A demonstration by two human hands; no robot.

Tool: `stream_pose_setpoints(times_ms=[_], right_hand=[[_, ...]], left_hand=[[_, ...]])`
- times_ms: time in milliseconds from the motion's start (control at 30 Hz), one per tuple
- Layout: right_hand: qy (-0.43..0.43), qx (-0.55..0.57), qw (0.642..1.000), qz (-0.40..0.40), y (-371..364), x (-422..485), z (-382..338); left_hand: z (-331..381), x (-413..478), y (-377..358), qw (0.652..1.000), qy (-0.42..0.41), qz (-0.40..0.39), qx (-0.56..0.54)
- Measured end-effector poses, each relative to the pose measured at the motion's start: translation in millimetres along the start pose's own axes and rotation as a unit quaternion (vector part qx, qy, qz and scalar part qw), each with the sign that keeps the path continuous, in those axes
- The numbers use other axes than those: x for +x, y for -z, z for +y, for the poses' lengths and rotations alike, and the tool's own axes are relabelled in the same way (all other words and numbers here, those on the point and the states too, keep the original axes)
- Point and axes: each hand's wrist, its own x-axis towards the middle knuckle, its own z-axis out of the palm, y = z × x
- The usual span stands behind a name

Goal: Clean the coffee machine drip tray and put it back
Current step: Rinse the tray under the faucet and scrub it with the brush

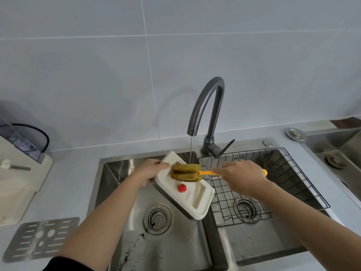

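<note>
Held the white drip tray (195, 194) tilted above the left basin of the sink (117, 173), with the left hand (150, 172) clamped on its far edge and the fingers curled over the rim. Gripped the yellow handle of a sponge brush (185, 172) in the right hand (242, 178), fingers wrapped round it. Pressed the green-brown sponge head onto the tray's upper face, directly under a thin stream of water (190, 149) from the dark tap (210, 106). Noted a red float (182, 188) standing in the tray just below the sponge, a wire rack (293, 182) across the right basin, and a slotted metal grate (42, 238) lying flat on the counter (78, 182), near the cream coffee machine (17, 182).
</note>
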Motion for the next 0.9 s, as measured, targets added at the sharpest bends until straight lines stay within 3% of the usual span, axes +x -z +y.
stream_pose_setpoints(times_ms=[300,900], right_hand=[[-0.059,0.011,0.998,-0.003,-3,-1,13],[-0.111,0.081,0.99,-0.034,-8,9,0]], left_hand=[[14,5,-10,0.998,-0.032,-0.046,0.042],[-11,-2,25,0.972,-0.192,0.116,-0.067]])
